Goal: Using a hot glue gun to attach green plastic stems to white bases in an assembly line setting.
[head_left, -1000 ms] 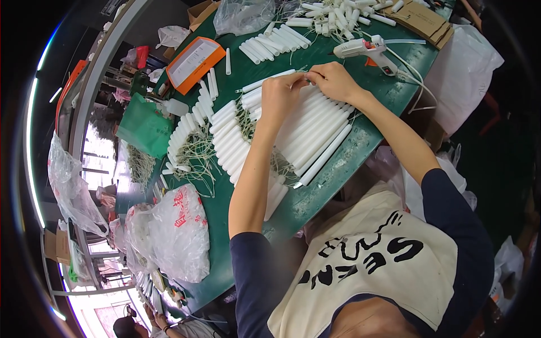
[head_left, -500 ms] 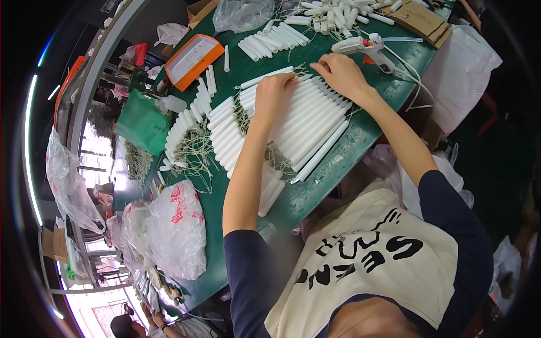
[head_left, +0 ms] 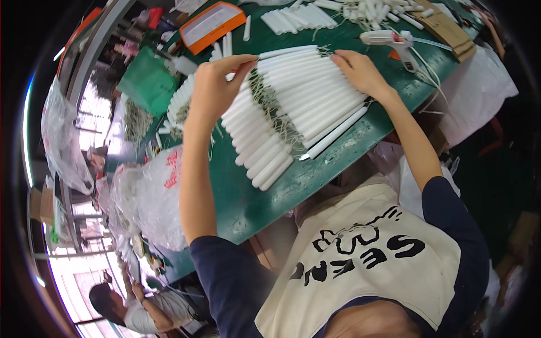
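Note:
Slim white tubes with thin pale wires at their ends lie side by side in a slanting row on the green table. My left hand is raised at the far left end of this row. Its thumb and forefinger pinch together beside the end of the farthest tube; what is between them is too small to make out. At the opposite ends of the tubes, my right hand has its fingers curled and thumb close to the forefinger, near the wires. A second row of white tubes lies left of the first, tangled wires between them.
A white glue gun with a cable lies at right. Behind are an orange box, more white tubes and flattened cardboard. Clear plastic bags lie at left, below a green bag. Another person sits at lower left.
My left hand has moved left, off the middle of the tube row to its far left end. My right hand has shifted slightly right and stays by the right ends. The view has tilted.

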Demonstrator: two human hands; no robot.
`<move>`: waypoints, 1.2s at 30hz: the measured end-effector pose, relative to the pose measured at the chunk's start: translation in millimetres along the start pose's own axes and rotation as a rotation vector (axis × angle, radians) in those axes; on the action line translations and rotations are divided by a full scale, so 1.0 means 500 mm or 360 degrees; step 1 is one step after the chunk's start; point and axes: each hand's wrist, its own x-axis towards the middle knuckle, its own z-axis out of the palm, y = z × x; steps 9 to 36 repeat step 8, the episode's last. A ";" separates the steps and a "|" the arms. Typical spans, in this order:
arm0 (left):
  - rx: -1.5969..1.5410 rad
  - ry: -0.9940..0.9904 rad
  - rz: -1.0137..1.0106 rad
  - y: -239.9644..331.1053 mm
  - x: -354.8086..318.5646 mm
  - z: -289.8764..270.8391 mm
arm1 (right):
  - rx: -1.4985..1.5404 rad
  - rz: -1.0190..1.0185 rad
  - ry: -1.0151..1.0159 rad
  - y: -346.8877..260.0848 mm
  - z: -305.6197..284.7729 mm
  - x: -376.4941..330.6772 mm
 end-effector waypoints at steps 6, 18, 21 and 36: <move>0.0227 0.0107 -0.0272 0.016 -0.135 -0.171 | -0.0225 -0.0118 0.0154 -0.003 -0.017 0.004; 0.0373 0.0206 -0.0468 -0.001 -0.201 -0.233 | -0.0199 -0.0095 0.0076 -0.029 0.014 0.021; 0.0373 0.0206 -0.0468 -0.001 -0.201 -0.233 | -0.0199 -0.0095 0.0076 -0.029 0.014 0.021; 0.0373 0.0206 -0.0468 -0.001 -0.201 -0.233 | -0.0199 -0.0095 0.0076 -0.029 0.014 0.021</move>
